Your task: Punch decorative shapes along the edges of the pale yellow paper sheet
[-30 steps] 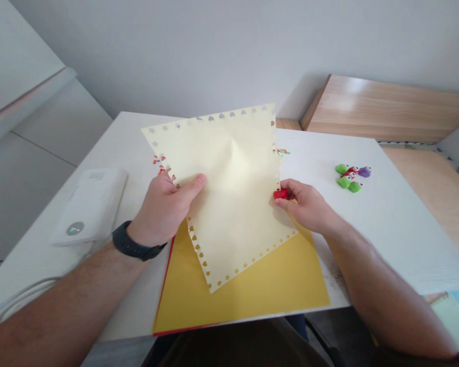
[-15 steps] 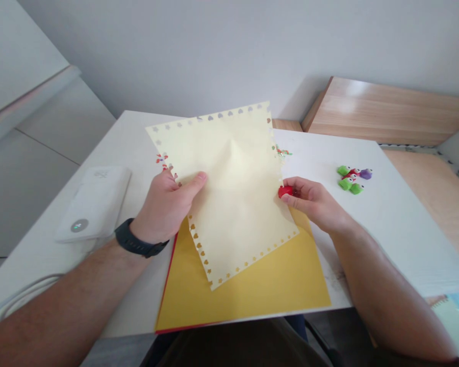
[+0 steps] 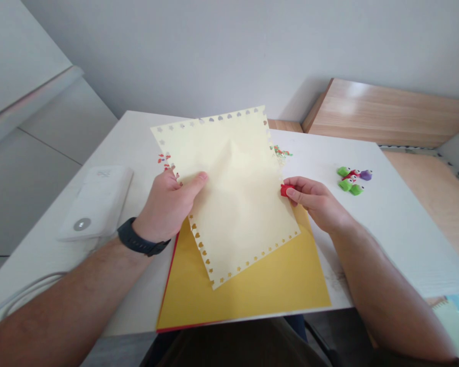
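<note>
Two bare forearms reach in over a white table (image 3: 386,224), the left one wearing a dark wristband (image 3: 137,239). Largest on the table is a golden-yellow sheet (image 3: 275,285) lying flat at the near edge, with a thin red sheet (image 3: 172,255) showing only as a sliver along its left side. Above these a pale cream sheet (image 3: 237,193), its border punched with small shapes, is held tilted up off the stack. The left hand (image 3: 168,204) grips its left edge, thumb on top and fingers curled behind, hidden by the paper. The right hand (image 3: 313,201) sits at the sheet's right edge, fingers closed in a pinch around a small red punch (image 3: 285,190), mostly covered by the fingertips. A white device (image 3: 95,201) lies to the left, its cable cut off by the frame. A cluster of green, red and purple punches (image 3: 352,179) rests well to the right. Tiny paper scraps (image 3: 281,151) lie beyond the sheet, too small to make out.
</note>
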A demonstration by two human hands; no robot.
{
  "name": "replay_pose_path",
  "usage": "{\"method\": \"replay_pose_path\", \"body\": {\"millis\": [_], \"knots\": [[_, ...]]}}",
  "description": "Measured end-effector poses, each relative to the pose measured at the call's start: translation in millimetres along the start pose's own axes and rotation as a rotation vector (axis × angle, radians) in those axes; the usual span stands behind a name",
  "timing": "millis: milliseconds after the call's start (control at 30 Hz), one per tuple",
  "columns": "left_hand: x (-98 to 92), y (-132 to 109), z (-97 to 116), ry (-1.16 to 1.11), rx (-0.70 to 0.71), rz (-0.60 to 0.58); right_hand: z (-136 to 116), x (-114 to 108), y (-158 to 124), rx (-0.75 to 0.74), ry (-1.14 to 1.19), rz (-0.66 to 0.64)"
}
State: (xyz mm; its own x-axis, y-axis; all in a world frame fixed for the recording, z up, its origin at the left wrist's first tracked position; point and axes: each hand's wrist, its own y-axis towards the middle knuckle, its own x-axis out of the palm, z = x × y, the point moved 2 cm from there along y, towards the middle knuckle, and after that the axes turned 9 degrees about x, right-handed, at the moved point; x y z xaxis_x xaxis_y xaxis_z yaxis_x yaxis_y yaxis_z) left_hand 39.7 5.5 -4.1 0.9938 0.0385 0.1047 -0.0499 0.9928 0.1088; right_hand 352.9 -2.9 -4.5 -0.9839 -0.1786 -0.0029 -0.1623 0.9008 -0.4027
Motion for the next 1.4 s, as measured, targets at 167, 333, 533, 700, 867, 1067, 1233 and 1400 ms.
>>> {"method": "replay_pose_path", "body": {"millis": [167, 333, 533, 700, 867, 1067, 1233, 1400], "knots": [[0.6, 0.2, 1.7, 0.028, -0.026, -0.003, -0.6, -0.8, 0.4, 0.004, -0.020, 0.023], [0.2, 0.4, 0.2, 0.017, -0.026, 0.000, -2.4, -0.7, 1.6, -0.011, -0.026, 0.054], [0.2, 0.1, 0.6, 0.027, -0.030, 0.003, -2.6, -0.8, 1.6, -0.015, -0.035, 0.054], [0.1, 0.6, 0.1, 0.025, -0.041, 0.014, -3.0, -1.4, 1.4, -0.017, -0.042, 0.069], [-0.6, 1.5, -0.9, 0.028, -0.025, 0.010, -3.2, -0.1, 0.9, -0.009, -0.032, 0.071], [0.7, 1.0, -0.1, 0.001, -0.041, 0.022, -3.8, 1.3, 0.2, -0.009, -0.008, 0.067], [1.1, 0.9, -1.1, -0.010, -0.034, 0.029, -4.2, 2.8, 0.4, 0.001, -0.021, 0.078], [1.2, 1.2, -0.9, -0.021, -0.041, 0.013, -2.7, 2.5, 1.5, 0.001, -0.022, 0.078]]}}
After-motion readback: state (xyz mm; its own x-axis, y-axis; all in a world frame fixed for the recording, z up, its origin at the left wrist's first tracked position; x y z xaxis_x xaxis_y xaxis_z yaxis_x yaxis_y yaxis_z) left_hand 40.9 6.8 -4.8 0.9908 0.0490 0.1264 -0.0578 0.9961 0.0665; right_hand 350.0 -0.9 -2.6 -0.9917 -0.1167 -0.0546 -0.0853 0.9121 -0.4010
